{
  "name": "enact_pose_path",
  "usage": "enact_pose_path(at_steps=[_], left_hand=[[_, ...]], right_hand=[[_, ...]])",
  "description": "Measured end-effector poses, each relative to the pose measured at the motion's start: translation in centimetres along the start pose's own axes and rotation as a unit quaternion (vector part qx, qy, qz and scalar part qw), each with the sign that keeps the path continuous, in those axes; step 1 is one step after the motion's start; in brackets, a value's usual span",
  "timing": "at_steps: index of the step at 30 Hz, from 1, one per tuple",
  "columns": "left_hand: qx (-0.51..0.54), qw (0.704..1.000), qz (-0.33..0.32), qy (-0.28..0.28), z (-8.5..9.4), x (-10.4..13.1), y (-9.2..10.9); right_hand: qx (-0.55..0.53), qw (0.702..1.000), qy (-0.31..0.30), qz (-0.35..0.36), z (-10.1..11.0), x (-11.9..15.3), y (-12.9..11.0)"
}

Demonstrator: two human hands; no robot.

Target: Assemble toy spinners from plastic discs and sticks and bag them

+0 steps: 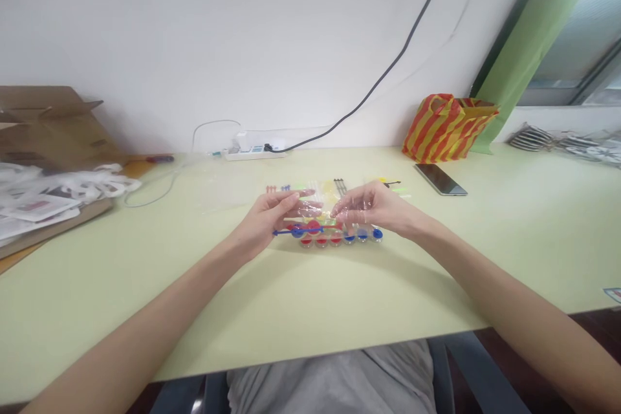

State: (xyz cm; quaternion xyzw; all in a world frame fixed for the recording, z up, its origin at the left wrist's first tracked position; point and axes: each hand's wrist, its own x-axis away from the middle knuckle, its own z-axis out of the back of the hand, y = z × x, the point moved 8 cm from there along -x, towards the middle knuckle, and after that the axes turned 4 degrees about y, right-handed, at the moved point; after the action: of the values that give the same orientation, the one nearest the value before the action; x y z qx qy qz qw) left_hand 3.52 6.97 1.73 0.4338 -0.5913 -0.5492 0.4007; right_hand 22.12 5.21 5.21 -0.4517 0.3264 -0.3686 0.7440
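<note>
Between my two hands is a clear plastic bag [310,208], crinkled and shiny. My left hand [279,213] holds its left side, thumb and fingers round the film. The fingers of my right hand [366,208] pinch its right side. Just below the hands lie a blue arrow-shaped piece [286,232] and a red round piece [314,227]. Nearer me runs a row of small round clear containers, red ones [321,241] at the left and blue ones [363,235] at the right. Behind the hands are small red pieces [271,189], blue pieces [286,188] and black arrow-like pieces [340,186].
A phone [441,180] and a striped red-yellow bag [449,128] stand at the right of the table [388,297]. By the wall is a power strip [255,151] with cables. White bags [53,191] and a cardboard box [53,126] are at the left.
</note>
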Motion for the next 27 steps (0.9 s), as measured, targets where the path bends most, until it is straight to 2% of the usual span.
enact_pose_path(at_steps=[6, 14, 18, 23, 27], left_hand=[[-0.002, 1.0, -0.002, 0.004, 0.1, 0.0, 0.0], [-0.032, 0.999, -0.009, -0.006, 0.2, 0.1, 0.2], [-0.043, 0.999, -0.006, -0.013, 0.1, 0.2, 0.3], [-0.028, 0.999, -0.007, -0.034, -0.3, 0.4, 0.5], [-0.023, 0.999, -0.006, -0.038, -0.5, 0.4, 0.5]], right_hand=[[-0.024, 0.999, -0.023, -0.008, -0.4, 0.1, 0.0], [-0.006, 1.0, 0.022, -0.005, 0.9, 0.0, 0.1], [0.02, 0.999, 0.028, 0.003, 0.9, -0.1, -0.1], [0.002, 0.999, 0.037, -0.001, 0.5, -0.2, -0.2], [0.007, 0.998, 0.063, 0.003, 0.7, -0.2, 0.0]])
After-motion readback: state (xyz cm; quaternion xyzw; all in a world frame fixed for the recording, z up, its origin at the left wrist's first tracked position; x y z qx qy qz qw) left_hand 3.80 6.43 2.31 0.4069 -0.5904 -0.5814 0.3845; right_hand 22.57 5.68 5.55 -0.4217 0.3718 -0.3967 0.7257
